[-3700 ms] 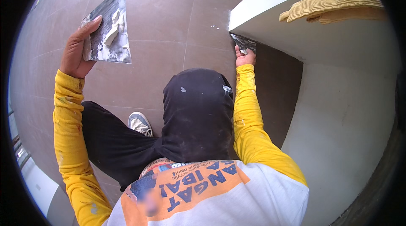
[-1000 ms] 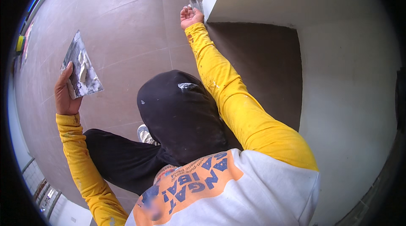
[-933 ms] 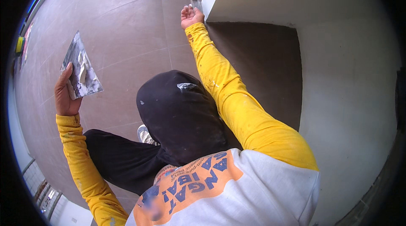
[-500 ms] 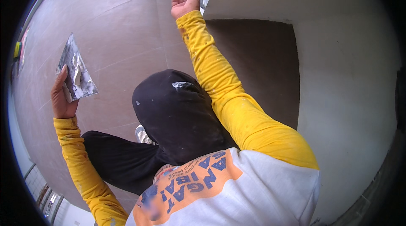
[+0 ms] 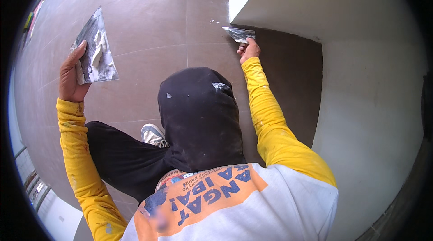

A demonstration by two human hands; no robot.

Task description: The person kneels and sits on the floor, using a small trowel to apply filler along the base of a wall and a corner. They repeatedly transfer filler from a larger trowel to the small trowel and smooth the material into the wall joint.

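Left hand (image 5: 74, 72) pinches the plate (image 5: 92, 33), best kept level so the white paste (image 5: 98, 55) won't slide; right hand (image 5: 249, 51) grips the scraper (image 5: 239, 34) near the white wall (image 5: 288, 13) (contact unclear), where light, even blade pressure should serve.

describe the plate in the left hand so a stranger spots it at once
Start at the brown tiled floor, then find the left hand over it, at the end of a yellow sleeve. It holds a flat, angular grey plate. Unlike the blade in the right hand, the plate bears a thick white lump.
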